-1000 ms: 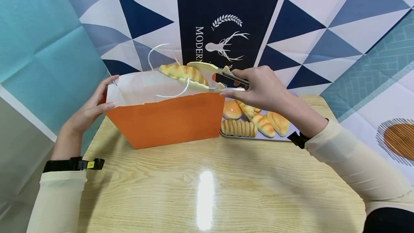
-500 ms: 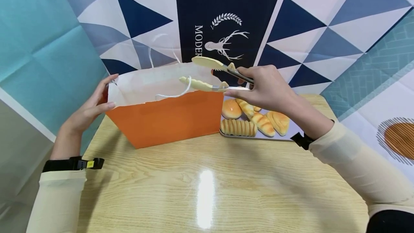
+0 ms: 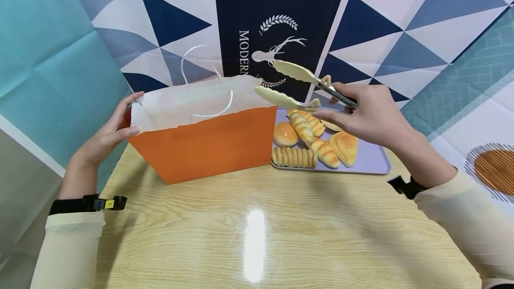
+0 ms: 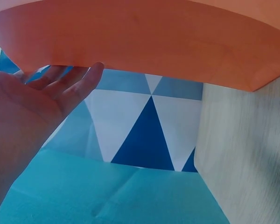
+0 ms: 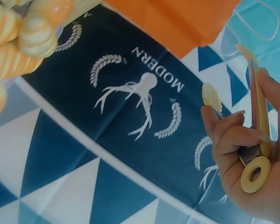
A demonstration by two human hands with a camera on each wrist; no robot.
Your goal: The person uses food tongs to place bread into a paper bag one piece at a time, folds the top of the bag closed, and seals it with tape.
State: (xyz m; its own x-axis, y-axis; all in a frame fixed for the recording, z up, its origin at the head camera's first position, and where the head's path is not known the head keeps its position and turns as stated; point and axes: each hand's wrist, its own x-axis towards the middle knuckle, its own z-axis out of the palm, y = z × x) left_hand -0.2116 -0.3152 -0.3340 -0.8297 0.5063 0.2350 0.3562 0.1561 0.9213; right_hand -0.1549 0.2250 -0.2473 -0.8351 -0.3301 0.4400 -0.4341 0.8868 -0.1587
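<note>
An orange paper bag (image 3: 213, 150) with a white inside and white rope handles stands on the table, its top gaping. My left hand (image 3: 108, 137) holds its left end, thumb at the front rim and fingers at the back. In the left wrist view the fingers (image 4: 79, 86) lie along the bag's side. My right hand (image 3: 367, 113) grips metal tongs (image 3: 295, 72) with cream tips, held in the air right of the bag, above the tray. Their tips are spread with nothing between them. In the right wrist view the tongs' ring end (image 5: 255, 174) shows by the palm. The bag's bottom is hidden.
A lilac tray (image 3: 373, 159) right of the bag bears several breads, among them a ridged roll (image 3: 294, 157), a round bun (image 3: 285, 134) and a folded pastry (image 3: 344, 147). A patterned cloth (image 3: 176, 17) hangs behind the wooden table (image 3: 192, 226).
The tongs let go of a croissant-shaped bread over the bag, and it dropped out of sight inside. My right hand then moved the spread tongs rightward. My left hand stayed at the bag.
</note>
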